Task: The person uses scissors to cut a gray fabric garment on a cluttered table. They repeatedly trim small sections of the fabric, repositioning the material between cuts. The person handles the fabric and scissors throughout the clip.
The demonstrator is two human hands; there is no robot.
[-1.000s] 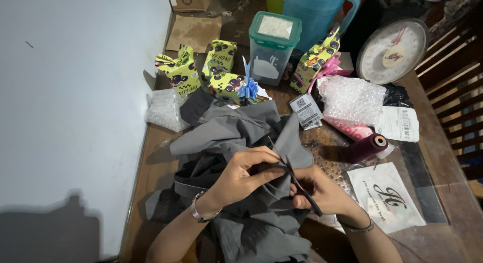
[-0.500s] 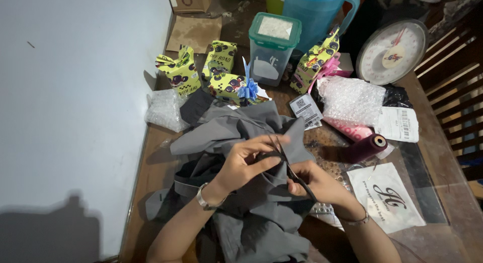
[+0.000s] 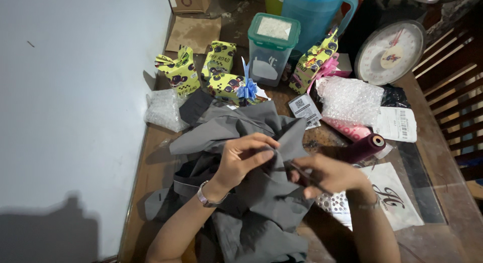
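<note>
Grey garment: crumpled grey cloth garment point(image 3: 241, 192) lying in a heap on the brown wooden table point(image 3: 151, 177), in front of the person and between both hands.
Far left: clear bubble-wrap wad point(image 3: 163, 109) on the table by the pale wall, apart from the cloth.
Behind the cloth: yellow-green patterned gift boxes point(image 3: 201, 71), one with a blue ribbon bow point(image 3: 247, 87), and a clear plastic container with a green lid point(image 3: 271, 46).
Left hand: left hand point(image 3: 244, 160), a watch on its wrist, has fingers curled and pinched closed on a raised fold of the grey garment, holding it up off the heap.
Scissors: small dark scissors point(image 3: 302, 175), blurred; the blades point toward the pinched fold, and whether they touch it cannot be told.
Right hand: right hand point(image 3: 329, 175) is closed around the scissors' handles, just right of the fold.
Doing it well: judging by the grip, the fold should be kept taut and lifted clear of the layers below, with only the blade tips brought in, so that nothing but the intended spot is caught.
Right side: dark maroon thread spool point(image 3: 367, 146), large bubble-wrap bundle point(image 3: 352, 99), white printed pouch point(image 3: 385, 195) and round white kitchen scale point(image 3: 390, 51).
</note>
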